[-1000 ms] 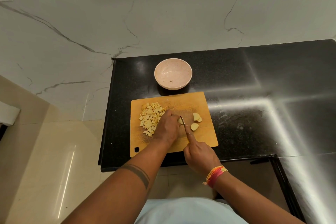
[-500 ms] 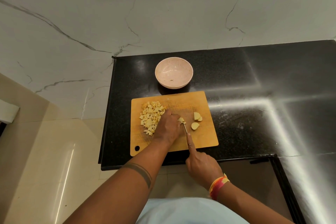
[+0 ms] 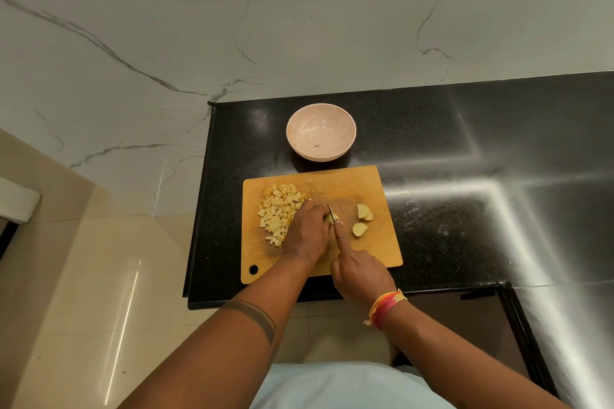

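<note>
Seen from the head camera, the left hand (image 3: pixel 307 231) curls its fingers over a small potato piece (image 3: pixel 335 218) near the middle of the wooden cutting board (image 3: pixel 375 183). The knife (image 3: pixel 331 214) stands with its blade close against those fingers and on the piece. The right hand (image 3: pixel 360 272) grips the knife's handle, index finger stretched along the blade's spine. A pile of diced cubes (image 3: pixel 279 212) lies on the board's left part, just beside the left hand. A few larger potato chunks (image 3: pixel 363 211) lie apart to the right of the blade, and a pale pink bowl (image 3: pixel 320 131) stands on the black counter (image 3: pixel 465 143) just behind the board.
</note>
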`<state>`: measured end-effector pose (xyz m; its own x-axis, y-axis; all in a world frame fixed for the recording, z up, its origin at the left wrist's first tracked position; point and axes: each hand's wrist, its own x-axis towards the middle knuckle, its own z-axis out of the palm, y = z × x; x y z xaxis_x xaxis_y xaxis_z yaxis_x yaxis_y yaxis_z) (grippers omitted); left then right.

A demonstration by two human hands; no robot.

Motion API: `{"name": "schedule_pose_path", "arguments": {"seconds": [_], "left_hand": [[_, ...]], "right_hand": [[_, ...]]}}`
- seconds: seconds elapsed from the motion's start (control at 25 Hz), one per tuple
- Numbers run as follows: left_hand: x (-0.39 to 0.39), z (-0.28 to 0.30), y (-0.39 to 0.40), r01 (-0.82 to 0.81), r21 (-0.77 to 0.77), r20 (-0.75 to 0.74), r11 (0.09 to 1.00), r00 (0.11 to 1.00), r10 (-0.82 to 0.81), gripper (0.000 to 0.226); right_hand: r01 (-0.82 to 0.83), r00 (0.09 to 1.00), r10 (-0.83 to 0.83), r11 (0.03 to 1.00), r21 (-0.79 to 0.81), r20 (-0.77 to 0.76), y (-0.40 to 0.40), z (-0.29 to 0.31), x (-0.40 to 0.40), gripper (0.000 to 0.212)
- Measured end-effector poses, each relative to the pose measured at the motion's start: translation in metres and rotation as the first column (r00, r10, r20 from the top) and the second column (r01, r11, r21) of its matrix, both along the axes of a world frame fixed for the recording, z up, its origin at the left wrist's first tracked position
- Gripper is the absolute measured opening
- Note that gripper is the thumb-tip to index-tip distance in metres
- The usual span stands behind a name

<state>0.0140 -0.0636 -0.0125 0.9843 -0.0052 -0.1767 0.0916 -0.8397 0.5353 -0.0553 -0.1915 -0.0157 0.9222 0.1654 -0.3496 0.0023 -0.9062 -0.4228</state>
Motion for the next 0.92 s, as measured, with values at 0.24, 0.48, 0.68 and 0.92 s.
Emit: {"name": "schedule_pose_path", "arguments": {"seconds": [0.24, 0.48, 0.68, 0.92], "left_hand": [[0.001, -0.003, 0.0, 0.005, 0.008, -0.006, 1.0, 1.0, -0.005, 0.026], [0.0, 0.0, -0.001, -0.008, -0.013, -0.009, 1.0, 1.0, 0.008, 0.031], [-0.004, 0.0, 0.005, -0.04, -0.038, -0.01, 0.998, 0.999, 0.039, 0.031], [-0.001, 0.001, 0.003, -0.049, -0.015, 0.006, 0.999, 0.999, 0.049, 0.027]], "right_hand": [[-0.021, 0.999, 0.02, 1.0, -0.023, -0.028, -0.004, 0.001, -0.018, 0.084], [-0.049, 0.998, 0.048, 0.999, -0.017, -0.04, -0.021, 0.003, -0.049, 0.086], [-0.014, 1.0, 0.013, 0.999, 0.032, 0.009, -0.011, 0.006, -0.026, 0.086], [-0.025, 0.999, 0.025, 1.0, 0.001, -0.028, 0.002, 0.004, 0.002, 0.078]]}}
